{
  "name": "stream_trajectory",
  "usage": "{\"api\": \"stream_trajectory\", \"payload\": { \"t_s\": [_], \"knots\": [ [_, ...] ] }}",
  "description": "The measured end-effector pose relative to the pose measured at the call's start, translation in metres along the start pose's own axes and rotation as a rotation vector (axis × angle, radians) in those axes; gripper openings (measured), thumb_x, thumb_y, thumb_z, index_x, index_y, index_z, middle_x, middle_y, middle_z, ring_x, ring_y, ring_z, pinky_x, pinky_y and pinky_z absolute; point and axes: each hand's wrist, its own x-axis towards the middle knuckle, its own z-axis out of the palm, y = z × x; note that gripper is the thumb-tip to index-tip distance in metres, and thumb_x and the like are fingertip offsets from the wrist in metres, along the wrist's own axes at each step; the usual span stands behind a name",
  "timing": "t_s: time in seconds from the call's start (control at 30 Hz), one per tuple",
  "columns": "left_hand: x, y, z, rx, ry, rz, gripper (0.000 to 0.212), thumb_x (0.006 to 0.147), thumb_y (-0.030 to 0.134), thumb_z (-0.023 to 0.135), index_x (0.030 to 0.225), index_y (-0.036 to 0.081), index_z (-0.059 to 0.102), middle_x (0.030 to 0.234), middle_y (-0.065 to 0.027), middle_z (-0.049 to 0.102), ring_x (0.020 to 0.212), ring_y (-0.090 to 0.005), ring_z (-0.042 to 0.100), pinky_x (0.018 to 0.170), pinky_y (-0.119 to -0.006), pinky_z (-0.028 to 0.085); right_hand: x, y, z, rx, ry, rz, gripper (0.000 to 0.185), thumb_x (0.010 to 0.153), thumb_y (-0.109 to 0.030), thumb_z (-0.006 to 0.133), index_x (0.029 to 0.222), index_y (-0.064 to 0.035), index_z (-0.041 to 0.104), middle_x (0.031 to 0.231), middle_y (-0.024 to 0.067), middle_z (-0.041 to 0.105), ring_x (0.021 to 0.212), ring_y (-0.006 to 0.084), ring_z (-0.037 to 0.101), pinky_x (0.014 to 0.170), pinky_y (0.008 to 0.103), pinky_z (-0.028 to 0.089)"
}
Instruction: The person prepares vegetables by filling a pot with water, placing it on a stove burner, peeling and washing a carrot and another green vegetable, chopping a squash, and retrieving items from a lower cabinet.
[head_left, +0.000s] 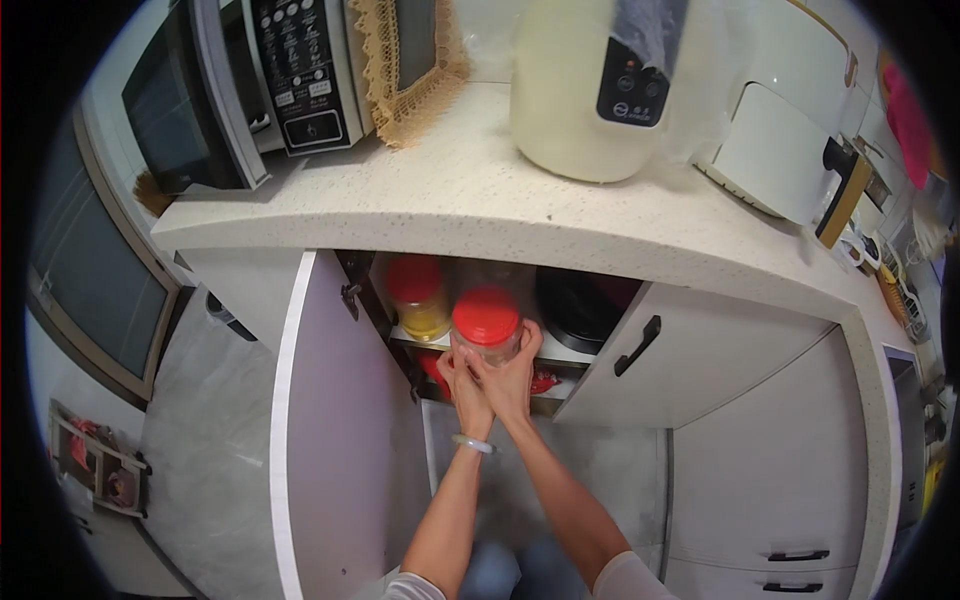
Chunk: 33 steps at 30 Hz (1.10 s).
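Both my hands hold a clear jar with a red lid at the front of the upper shelf in an open cabinet. My left hand, with a pale bangle at the wrist, grips its lower left side. Against its right side and front lies my right hand. Left of it stands another red-lidded jar with yellow contents. A black round item, perhaps a pan, is on the shelf to the right. Red packages show partly on the level below.
The open cabinet door stands at the left. Above is a speckled countertop with an open microwave, a cream appliance and a white air fryer. A closed cabinet door adjoins the opening at the right.
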Motion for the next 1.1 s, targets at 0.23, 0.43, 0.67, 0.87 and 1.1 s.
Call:
{"api": "stream_trajectory", "payload": {
  "t_s": [0.23, 0.43, 0.67, 0.87, 1.1],
  "knots": [
    [0.022, 0.000, 0.009, -0.454, -0.254, -0.208, 0.074, 0.082, 0.001, 0.064, 0.144, 0.002, 0.024, 0.131, -0.0189, 0.041, 0.106, -0.0157, 0.052, 0.082, -0.026, 0.049, 0.015, 0.031, 0.009, -0.218, 0.087, 0.147, 0.075, 0.081, -0.020, 0.069, 0.139, -0.0026, 0.026, 0.123, 0.0242, 0.039, 0.103, 0.0368, 0.052, 0.095, 0.0407, 0.042],
    [-0.010, -0.019, 0.001, -0.149, -0.205, -0.105, 0.057, 0.084, 0.004, 0.058, 0.135, -0.005, 0.035, 0.136, -0.0245, 0.041, 0.127, -0.0359, 0.041, 0.101, -0.038, 0.037, 0.007, 0.070, 0.002, -0.130, -0.038, 0.194, 0.064, 0.085, -0.016, 0.062, 0.138, -0.0006, 0.030, 0.127, 0.0241, 0.047, 0.111, 0.0328, 0.053, 0.093, 0.0392, 0.044],
    [-0.132, 0.118, -0.140, 0.220, -0.993, -0.252, 0.032, 0.084, 0.025, 0.063, 0.108, 0.004, 0.061, 0.098, -0.0165, 0.065, 0.088, -0.0327, 0.063, 0.074, -0.039, 0.051, -0.073, 0.028, -0.084, -0.267, -0.053, 0.360, 0.032, 0.085, -0.004, 0.056, 0.116, -0.0023, 0.049, 0.088, 0.0073, 0.057, 0.078, 0.0158, 0.056, 0.070, 0.0277, 0.048],
    [-0.125, 0.119, -0.315, -0.970, -1.587, 0.397, 0.038, 0.082, 0.041, 0.063, 0.098, 0.007, 0.064, 0.077, -0.0142, 0.063, 0.062, -0.0234, 0.055, 0.062, -0.035, 0.048, -0.242, -0.097, -0.215, -0.287, -0.118, 0.703, 0.018, 0.085, -0.006, 0.056, 0.102, -0.0059, 0.063, 0.082, 0.0039, 0.062, 0.075, 0.0128, 0.060, 0.070, 0.0279, 0.049],
    [-0.030, 0.117, -0.387, 0.696, -2.186, -0.118, 0.045, 0.077, 0.049, 0.064, 0.083, 0.005, 0.067, 0.077, -0.0121, 0.065, 0.059, -0.0248, 0.060, 0.067, -0.048, 0.052, -0.323, -0.345, -0.269, -0.723, 0.064, 0.917, 0.023, 0.087, -0.015, 0.055, 0.105, -0.0058, 0.064, 0.090, 0.0133, 0.067, 0.075, 0.0242, 0.065, 0.068, 0.0348, 0.050]
  ]
}}
